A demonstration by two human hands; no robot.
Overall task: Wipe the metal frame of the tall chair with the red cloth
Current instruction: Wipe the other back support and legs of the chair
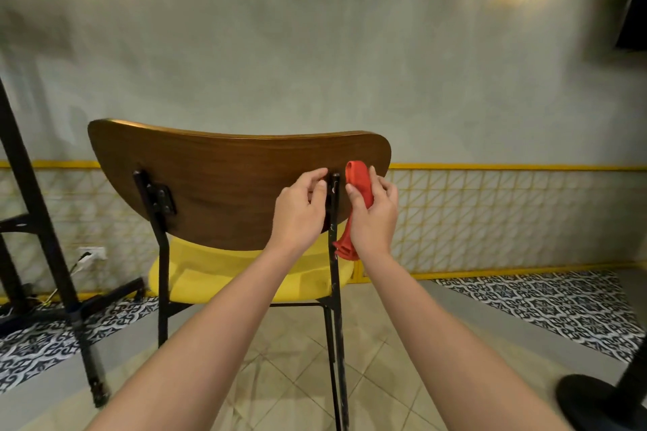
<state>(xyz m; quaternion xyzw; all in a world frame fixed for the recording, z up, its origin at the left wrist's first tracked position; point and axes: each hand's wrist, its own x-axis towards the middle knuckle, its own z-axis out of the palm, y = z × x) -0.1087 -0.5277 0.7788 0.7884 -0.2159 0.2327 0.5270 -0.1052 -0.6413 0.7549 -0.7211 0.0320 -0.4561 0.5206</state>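
- Facing the rear of the tall chair [241,217], we see its wooden back [168,157] and yellow seat [224,275].
- Our right hand [374,220] clamps the red cloth [359,184] just right of the black metal post [335,201]; the cloth's tail hangs below the palm.
- Our left hand [299,213] curls against that post's left side; we cannot tell whether it grips.

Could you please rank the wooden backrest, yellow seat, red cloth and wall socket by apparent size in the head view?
1. wooden backrest
2. yellow seat, partly hidden
3. red cloth, partly in the right hand
4. wall socket, farther away
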